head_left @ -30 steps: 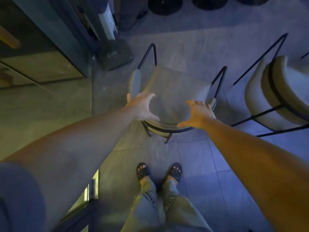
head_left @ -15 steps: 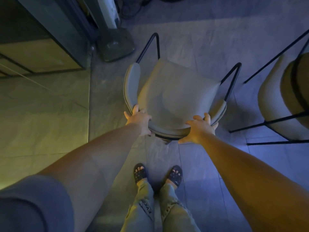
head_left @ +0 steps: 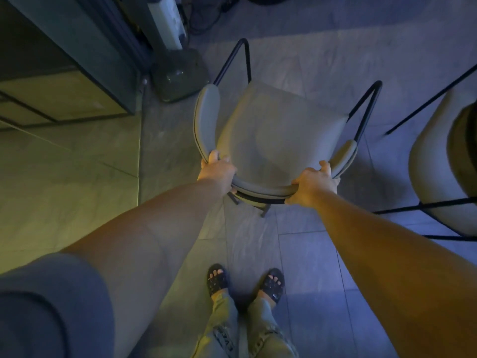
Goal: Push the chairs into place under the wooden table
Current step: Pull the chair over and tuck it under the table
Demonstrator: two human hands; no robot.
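Observation:
A padded grey chair [head_left: 273, 135] with a curved backrest and thin black metal legs stands on the tiled floor directly ahead of me. My left hand [head_left: 218, 173] is wrapped around the left curve of the backrest. My right hand [head_left: 313, 184] grips the right curve of the same backrest. A second, similar chair [head_left: 436, 166] stands at the right edge, partly cut off. The wooden table does not show in this view.
A dark stand base [head_left: 180, 76] with a white upright unit and cables sits on the floor just beyond the chair's left front leg. A glass-fronted cabinet or partition [head_left: 77, 81] fills the upper left. My sandalled feet [head_left: 245, 282] stand close behind the chair.
Both hands went from hovering open above the backrest to closing around it. The chair now appears closer and more centred beneath me.

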